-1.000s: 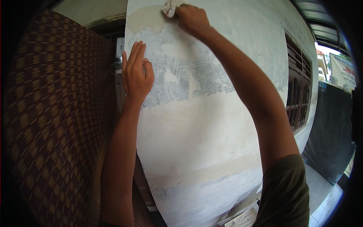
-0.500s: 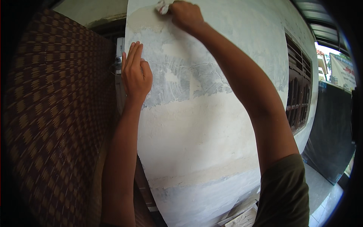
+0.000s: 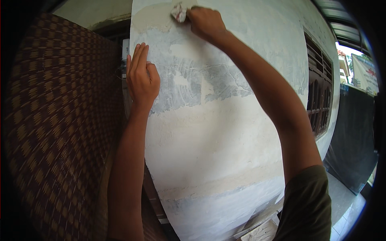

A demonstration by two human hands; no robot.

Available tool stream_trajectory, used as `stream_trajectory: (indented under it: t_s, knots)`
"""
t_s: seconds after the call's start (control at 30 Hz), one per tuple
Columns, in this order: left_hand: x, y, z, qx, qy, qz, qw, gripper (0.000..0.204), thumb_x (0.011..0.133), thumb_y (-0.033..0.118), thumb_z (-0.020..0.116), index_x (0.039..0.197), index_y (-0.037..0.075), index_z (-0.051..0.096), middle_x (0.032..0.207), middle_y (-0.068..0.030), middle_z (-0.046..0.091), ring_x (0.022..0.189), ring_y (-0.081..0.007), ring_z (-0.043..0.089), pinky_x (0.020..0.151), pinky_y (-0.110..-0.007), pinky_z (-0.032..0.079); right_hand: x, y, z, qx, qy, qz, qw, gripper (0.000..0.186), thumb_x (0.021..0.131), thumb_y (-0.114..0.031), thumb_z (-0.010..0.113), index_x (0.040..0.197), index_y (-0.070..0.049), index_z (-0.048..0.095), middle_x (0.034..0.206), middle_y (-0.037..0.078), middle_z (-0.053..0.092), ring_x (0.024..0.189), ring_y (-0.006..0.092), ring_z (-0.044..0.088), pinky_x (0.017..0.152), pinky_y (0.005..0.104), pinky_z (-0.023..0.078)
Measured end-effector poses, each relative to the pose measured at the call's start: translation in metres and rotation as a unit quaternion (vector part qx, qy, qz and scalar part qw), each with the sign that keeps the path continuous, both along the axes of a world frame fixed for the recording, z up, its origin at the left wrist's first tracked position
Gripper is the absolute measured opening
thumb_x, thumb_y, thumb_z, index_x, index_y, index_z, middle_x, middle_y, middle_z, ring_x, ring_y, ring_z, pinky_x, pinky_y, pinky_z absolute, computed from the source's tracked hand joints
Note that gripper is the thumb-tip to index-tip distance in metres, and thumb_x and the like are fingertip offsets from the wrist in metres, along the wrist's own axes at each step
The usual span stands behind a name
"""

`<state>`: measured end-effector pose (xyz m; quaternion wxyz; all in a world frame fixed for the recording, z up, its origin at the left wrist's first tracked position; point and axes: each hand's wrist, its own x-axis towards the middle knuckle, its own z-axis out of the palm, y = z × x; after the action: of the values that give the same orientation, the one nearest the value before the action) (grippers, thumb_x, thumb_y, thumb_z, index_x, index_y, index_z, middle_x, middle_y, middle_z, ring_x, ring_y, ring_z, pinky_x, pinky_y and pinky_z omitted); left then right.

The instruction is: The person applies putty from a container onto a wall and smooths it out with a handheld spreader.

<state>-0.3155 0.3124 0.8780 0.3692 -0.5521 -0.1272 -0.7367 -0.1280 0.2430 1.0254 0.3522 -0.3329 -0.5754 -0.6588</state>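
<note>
Head cam: your R hand [image 3: 208, 25] gripping whitish wad [image 3: 178, 13]
Open L hand [image 3: 142, 80] pointing up nr wall edge [image 3: 134, 24]; lettered banner [image 3: 364, 74] R.

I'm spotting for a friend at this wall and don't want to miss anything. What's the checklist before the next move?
1. Right hand has a grip on the crumpled wad: ok.
2. Wad pressed firmly against the wall: cannot tell.
3. Left hand holding nothing, fingers extended: ok.
4. Left palm braced flat on the wall: cannot tell; the hand's back hides it.
5. Wall colour even: not ok; grey patches show.
6. Both hands away from the window: ok.
</note>
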Motion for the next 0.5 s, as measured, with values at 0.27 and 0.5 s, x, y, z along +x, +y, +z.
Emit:
stream_trajectory:
  t_s: [0.27,0.5]
  knots:
    - [-0.009,-0.004,-0.005,-0.011,-0.012,0.014,1.0,0.044,0.086,0.002,0.04,0.125,-0.007,0.059,0.132,-0.0222,0.058,0.132,-0.0344,0.048,0.114,-0.052,0.029,-0.017,-0.026,-0.053,0.022,0.007,0.105,0.994,0.014,0.081,-0.009,0.057,0.09,-0.01,0.068,0.086,0.012,0.065,0.078,0.0336,0.066,0.066,0.0459,0.053]
    - [-0.003,-0.001,-0.001,-0.015,0.002,0.003,1.0,0.046,0.086,0.002,0.038,0.127,-0.007,0.057,0.135,-0.021,0.056,0.133,-0.0333,0.047,0.114,-0.051,0.027,0.007,-0.001,-0.007,0.006,0.012,-0.014,1.0,0.013,0.08,-0.007,0.054,0.085,-0.004,0.066,0.085,0.016,0.066,0.074,0.0365,0.066,0.064,0.0468,0.053]
